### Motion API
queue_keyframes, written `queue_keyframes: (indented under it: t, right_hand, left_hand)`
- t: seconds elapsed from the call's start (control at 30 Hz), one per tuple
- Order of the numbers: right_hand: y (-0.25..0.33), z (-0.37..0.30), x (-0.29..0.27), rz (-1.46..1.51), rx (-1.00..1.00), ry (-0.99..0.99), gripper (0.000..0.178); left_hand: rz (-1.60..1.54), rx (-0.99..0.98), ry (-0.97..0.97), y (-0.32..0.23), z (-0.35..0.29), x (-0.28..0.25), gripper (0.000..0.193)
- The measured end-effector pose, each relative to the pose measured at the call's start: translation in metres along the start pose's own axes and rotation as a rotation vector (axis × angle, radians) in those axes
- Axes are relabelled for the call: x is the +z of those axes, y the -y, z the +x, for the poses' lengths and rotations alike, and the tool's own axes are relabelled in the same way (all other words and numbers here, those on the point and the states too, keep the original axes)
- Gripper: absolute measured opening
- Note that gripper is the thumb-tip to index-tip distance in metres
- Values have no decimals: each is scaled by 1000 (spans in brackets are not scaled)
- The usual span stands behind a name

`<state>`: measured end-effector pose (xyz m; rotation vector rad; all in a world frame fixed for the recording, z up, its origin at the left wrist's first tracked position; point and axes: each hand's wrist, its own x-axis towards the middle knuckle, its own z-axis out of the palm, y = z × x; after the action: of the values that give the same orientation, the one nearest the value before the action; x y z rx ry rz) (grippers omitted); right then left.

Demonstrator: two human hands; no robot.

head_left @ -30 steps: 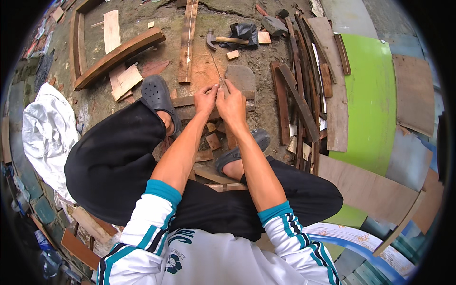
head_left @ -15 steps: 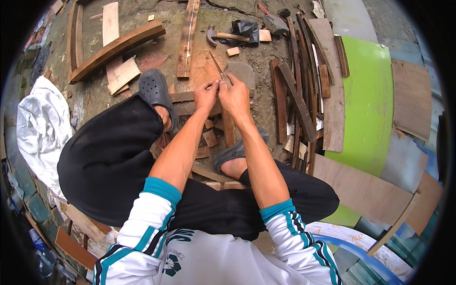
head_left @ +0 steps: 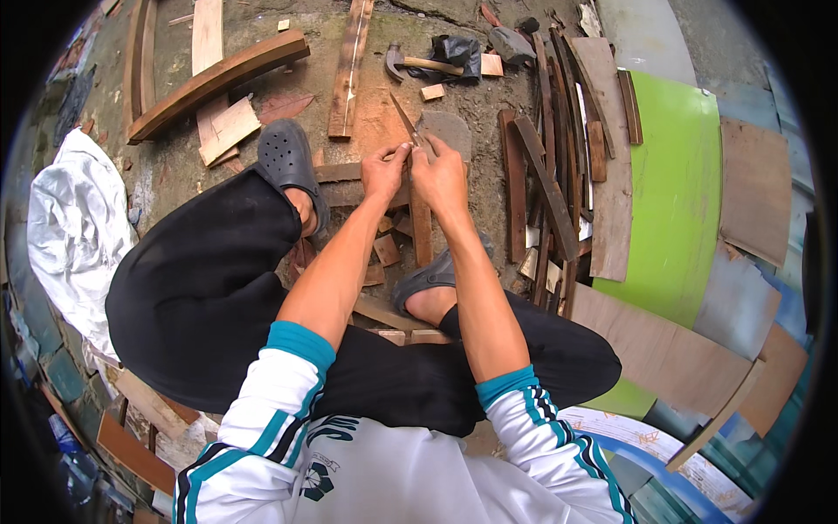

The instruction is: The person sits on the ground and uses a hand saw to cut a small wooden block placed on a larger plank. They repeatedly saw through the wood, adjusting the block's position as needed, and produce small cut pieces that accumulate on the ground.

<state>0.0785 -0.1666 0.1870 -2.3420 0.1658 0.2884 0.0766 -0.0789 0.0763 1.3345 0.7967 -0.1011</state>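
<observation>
My right hand (head_left: 441, 179) is closed round the lower end of a thin, tapered metal blade (head_left: 404, 116). Its point slants up and to the left, away from me; its handle, if any, is hidden. Close beside it my left hand (head_left: 381, 175) is closed, thumb and finger pinched together. What lies in that pinch is too small to make out. Under both hands a narrow wooden board (head_left: 421, 229) runs toward me, and a crosswise wooden strip (head_left: 339, 172) reaches out to the left. A flat grey rounded piece (head_left: 449, 131) lies just beyond the right hand.
Ahead lie a claw hammer (head_left: 428, 65), a black plastic bag (head_left: 461, 54) and a long plank (head_left: 351, 74). Dark wood strips (head_left: 546, 166) are heaped at right beside a green panel (head_left: 668, 192). A curved beam (head_left: 218, 86) and white sack (head_left: 74, 231) lie left.
Both hands keep their closed grip and shift only slightly. The blade stays between them, pointing the same way. The whole view has tilted a little.
</observation>
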Motion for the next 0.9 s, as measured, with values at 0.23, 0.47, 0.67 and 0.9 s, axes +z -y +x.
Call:
queue_keyframes:
  t: [0.23,0.47,0.67,0.9]
  right_hand:
    - [23,-186,-85,158,-36,52,41]
    - [-11,-10,6,101,-106,-89,42]
    - [-11,-111,-14,167,-176,-20,44]
    - [-11,-139,-37,232,-182,-28,44]
  left_hand:
    - [-85,-46,-18,36,24,-17,35]
    - [-165,-45,117,9,12,0,35]
    - [-58,58,38,27,22,-30,30]
    - [-70,86,24,31,21,-32,29]
